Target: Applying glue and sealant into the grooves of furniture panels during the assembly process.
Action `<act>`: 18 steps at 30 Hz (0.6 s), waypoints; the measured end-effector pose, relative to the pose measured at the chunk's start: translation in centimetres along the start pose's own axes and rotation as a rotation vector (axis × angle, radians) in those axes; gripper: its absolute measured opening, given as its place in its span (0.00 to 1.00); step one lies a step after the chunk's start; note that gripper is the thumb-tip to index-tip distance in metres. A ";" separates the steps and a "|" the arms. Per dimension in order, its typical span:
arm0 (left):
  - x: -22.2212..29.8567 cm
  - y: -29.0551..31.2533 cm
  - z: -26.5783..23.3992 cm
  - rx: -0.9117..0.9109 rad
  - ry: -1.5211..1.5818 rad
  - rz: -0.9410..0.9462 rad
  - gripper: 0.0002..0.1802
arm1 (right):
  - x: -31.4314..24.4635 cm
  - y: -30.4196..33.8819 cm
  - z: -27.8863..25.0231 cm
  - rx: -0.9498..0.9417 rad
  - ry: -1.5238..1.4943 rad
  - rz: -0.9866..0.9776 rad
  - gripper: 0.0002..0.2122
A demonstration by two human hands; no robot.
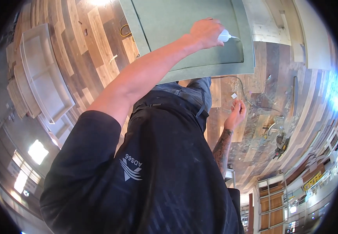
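My left hand [208,32] is closed around a white squeeze bottle [224,36] with a thin pointed nozzle. It reaches over a grey-green panel [184,23], and the nozzle points right, close to a dark line running along the inside of the panel's border. Whether the tip touches the surface I cannot tell. Low beside my body, to the right of the panel's near edge, my right hand [237,112] has its fingers curled together. A small white square piece [234,95] shows right at its fingertips; whether it is pinched there or lies on the floor beyond is unclear.
The wood-plank floor [223,132] carries a cord [242,87], scraps and a dark power tool [281,146] at right. White box-like panels [46,74] stand at left. Pale boards [317,35] lie at the far right, and a rack [271,202] stands at lower right.
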State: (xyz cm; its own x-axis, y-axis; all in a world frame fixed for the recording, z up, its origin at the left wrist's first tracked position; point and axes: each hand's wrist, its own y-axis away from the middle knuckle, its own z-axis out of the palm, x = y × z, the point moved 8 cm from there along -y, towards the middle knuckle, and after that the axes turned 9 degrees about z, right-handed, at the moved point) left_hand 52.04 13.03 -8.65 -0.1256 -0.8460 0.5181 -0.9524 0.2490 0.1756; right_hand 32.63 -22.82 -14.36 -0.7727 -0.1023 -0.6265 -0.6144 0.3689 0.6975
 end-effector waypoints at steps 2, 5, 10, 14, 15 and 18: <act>-0.4 0.1 -0.2 0.002 0.009 -0.026 0.24 | 0.0 -0.1 0.2 -0.001 0.021 0.000 0.13; -0.8 0.1 -0.2 0.001 0.016 -0.049 0.24 | 0.0 -0.5 0.2 -0.011 0.052 -0.017 0.13; -1.2 0.4 -0.2 0.029 0.042 -0.045 0.22 | -0.1 -0.8 0.5 -0.038 0.107 -0.043 0.14; -1.8 0.2 -0.6 0.032 0.075 -0.074 0.22 | -0.7 -0.9 1.4 -0.072 0.117 -0.051 0.13; -1.7 0.3 -0.6 0.034 0.081 -0.070 0.22 | -0.8 -1.0 1.5 -0.078 0.121 -0.059 0.13; -1.8 0.5 -0.7 0.029 0.073 -0.072 0.22 | -1.3 -1.0 1.8 -0.077 0.132 -0.056 0.13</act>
State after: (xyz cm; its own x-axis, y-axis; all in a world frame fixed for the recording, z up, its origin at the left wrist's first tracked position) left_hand 52.00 14.98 -8.86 -0.0371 -0.8242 0.5651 -0.9660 0.1743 0.1907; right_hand 34.55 -21.40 -14.90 -0.7482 -0.2428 -0.6175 -0.6634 0.2878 0.6907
